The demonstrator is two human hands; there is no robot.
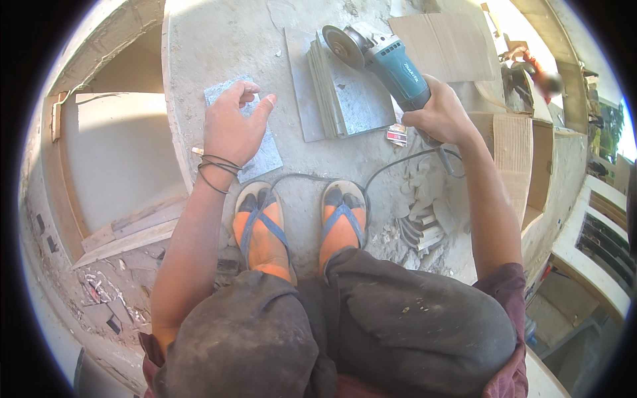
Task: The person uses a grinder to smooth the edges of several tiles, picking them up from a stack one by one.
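Observation:
My right hand (443, 114) is wrapped round the rear body of a teal angle grinder (398, 74). Its cutting disc (343, 46) points up and left, above the far edge of a stack of grey tiles (363, 99). To the left, my left hand (233, 125) is over a single speckled grey tile (267, 158) on the dusty floor. Thumb and fingers are apart there, slightly bent, with nothing between them. Whether that hand touches the tile, I cannot tell. A small red and white packet (397, 135) lies beside the stack.
The grinder's black cable (391, 163) runs across the floor past my sandalled feet (342, 225). Tile offcuts (426, 232) lie to the right, near a cardboard box (514, 149). Flat cardboard (446, 45) lies behind the stack. Wooden strips (133, 237) border the left side. Another person (539, 74) is at the far right.

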